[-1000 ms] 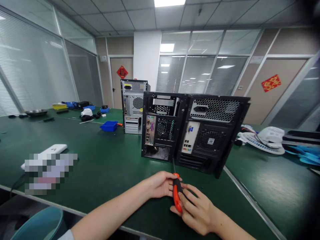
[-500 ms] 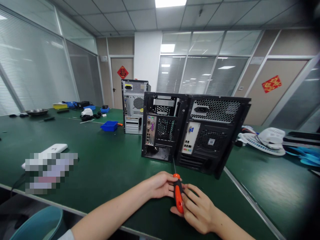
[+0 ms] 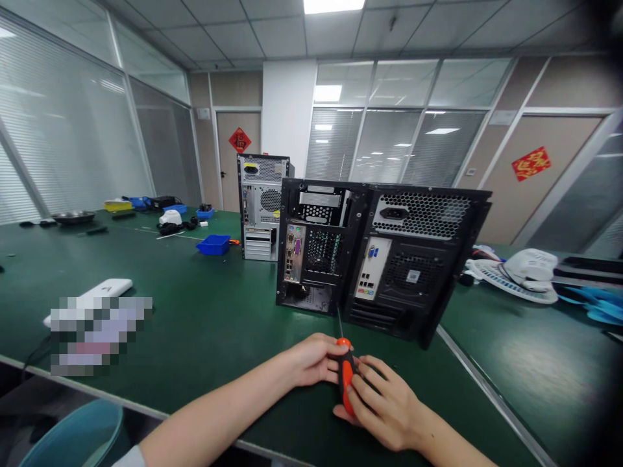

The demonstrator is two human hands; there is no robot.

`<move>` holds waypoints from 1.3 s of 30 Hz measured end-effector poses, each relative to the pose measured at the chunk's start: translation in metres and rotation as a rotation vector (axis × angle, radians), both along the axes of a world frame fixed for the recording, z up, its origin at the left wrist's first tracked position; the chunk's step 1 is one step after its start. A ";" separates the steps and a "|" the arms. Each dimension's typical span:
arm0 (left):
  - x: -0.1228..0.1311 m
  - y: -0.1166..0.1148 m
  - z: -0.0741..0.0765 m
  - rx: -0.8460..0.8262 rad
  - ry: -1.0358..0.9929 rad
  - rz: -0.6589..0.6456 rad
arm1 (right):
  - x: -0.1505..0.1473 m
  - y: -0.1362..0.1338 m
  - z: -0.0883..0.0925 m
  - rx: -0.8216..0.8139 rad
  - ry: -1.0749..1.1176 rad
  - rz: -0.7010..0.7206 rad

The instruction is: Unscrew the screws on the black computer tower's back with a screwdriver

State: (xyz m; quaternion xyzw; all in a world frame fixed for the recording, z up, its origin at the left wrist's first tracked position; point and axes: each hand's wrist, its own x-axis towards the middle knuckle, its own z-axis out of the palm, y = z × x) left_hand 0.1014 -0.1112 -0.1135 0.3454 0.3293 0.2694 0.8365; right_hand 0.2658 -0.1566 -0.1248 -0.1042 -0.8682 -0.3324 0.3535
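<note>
Both the left hand (image 3: pixel 314 359) and the right hand (image 3: pixel 384 405) close their fingers around an orange screwdriver (image 3: pixel 345 383), its tip pointing toward twelve o'clock at the black computer case (image 3: pixel 379 256).

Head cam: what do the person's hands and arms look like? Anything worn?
No gloves: left hand and right hand are bare, no rings, watch or wristband visible. Both forearms are bare. A sliver of pale grey sleeve shows on the left arm at the frame's bottom edge; the right arm leaves the frame uncovered.
</note>
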 end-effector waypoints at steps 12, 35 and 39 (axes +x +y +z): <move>0.001 0.001 -0.001 0.038 0.065 -0.001 | 0.000 -0.002 0.005 0.039 -0.066 0.028; -0.001 0.000 -0.002 0.113 0.106 -0.013 | 0.001 0.001 0.003 0.010 -0.193 0.018; -0.001 0.000 -0.002 0.136 0.110 -0.019 | 0.002 0.000 0.004 0.005 -0.202 0.013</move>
